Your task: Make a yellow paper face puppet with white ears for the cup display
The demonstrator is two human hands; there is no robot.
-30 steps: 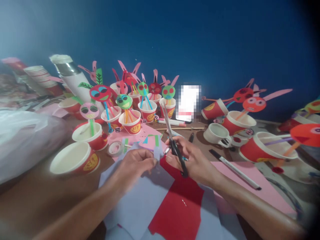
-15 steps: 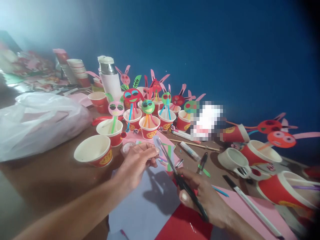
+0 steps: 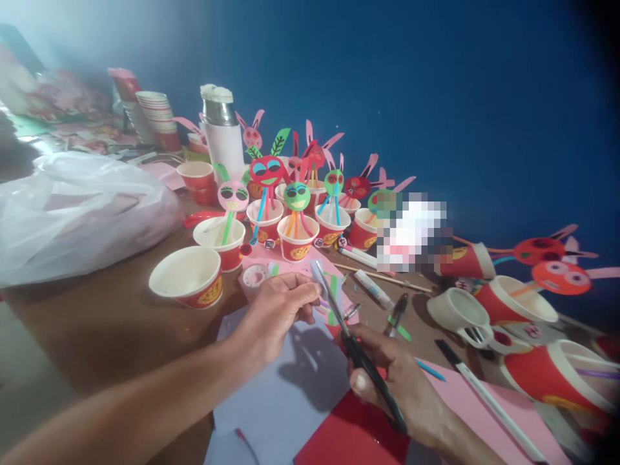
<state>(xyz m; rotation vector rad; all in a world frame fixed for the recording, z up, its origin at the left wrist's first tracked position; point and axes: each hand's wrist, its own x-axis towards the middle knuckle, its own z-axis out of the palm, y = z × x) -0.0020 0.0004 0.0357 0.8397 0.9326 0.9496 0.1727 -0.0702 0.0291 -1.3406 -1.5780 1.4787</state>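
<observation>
My right hand [image 3: 394,378] grips a pair of black-handled scissors [image 3: 368,371], with the blades pointing up and away from me. My left hand [image 3: 283,303] is closed in a pinch around a small pale piece of paper [image 3: 317,276], which lies against the scissor blades near their tips. Whether the blades are fully together is hard to make out. Below both hands lies a lavender sheet of paper [image 3: 271,394], crossed by their shadow. A red sheet [image 3: 353,433] overlaps it near my right wrist.
Red-and-white paper cups [image 3: 298,239] carrying paper rabbit faces on straws stand beyond my hands. An uncapped-looking white marker [image 3: 498,407], a mug [image 3: 458,310] and more cups are on the right. A plastic bag [image 3: 87,219] and a thermos [image 3: 225,139] stand left.
The view has shifted slightly, so the cups and thermos appear a little higher and further right. Both hands keep nearly the same pose, with scissors and paper still held together.
</observation>
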